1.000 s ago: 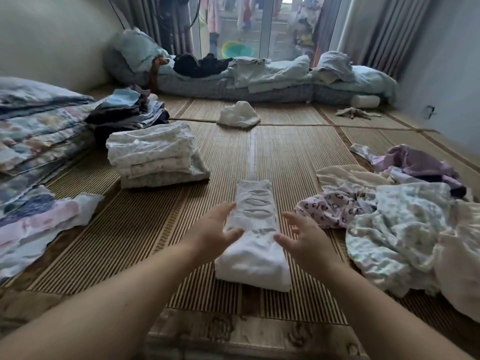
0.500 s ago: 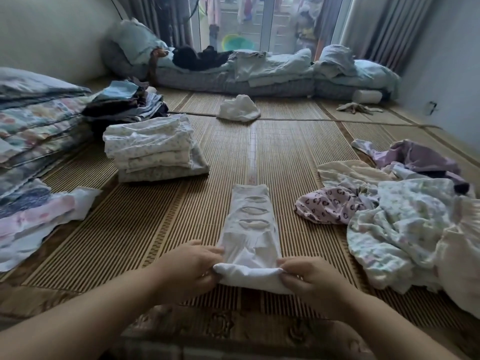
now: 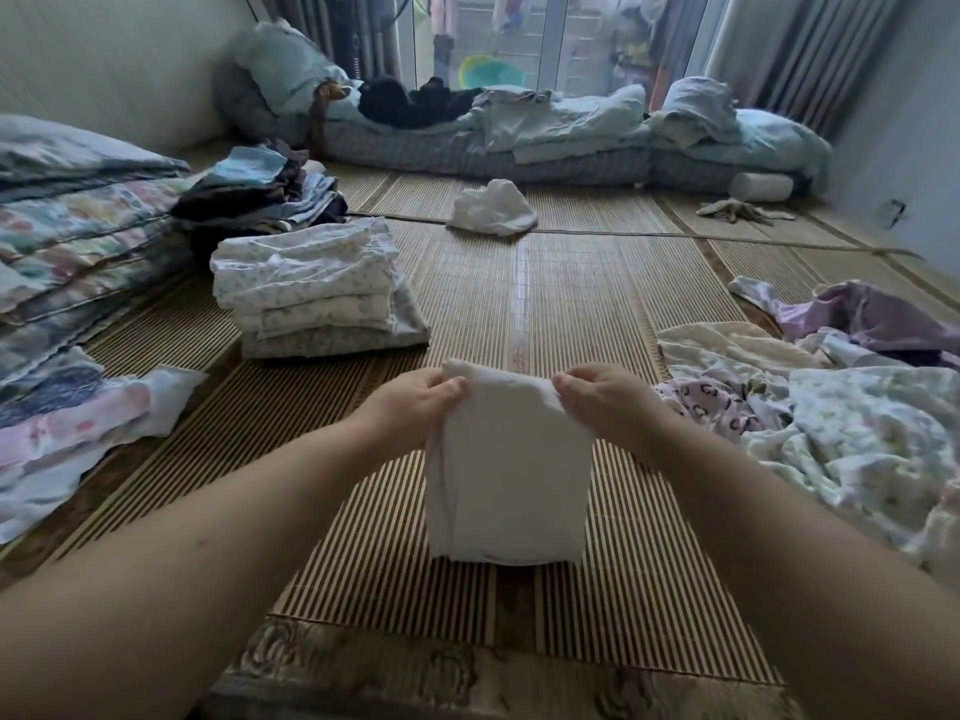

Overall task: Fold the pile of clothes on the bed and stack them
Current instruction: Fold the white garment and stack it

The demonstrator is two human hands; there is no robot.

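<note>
Just then my left hand (image 3: 415, 407) and right hand (image 3: 602, 402) each gripped a far corner of the white folded garment (image 3: 506, 485), fingers curled round its edge. It lay straight ahead of me on the woven mat (image 3: 571, 283), between my forearms, its long axis running away from me. The folded stack (image 3: 306, 288) sat ahead and to the left, well apart, nearer my left hand. The unfolded pile (image 3: 831, 418) lay to the right. I judged the carry would go leftward.
</note>
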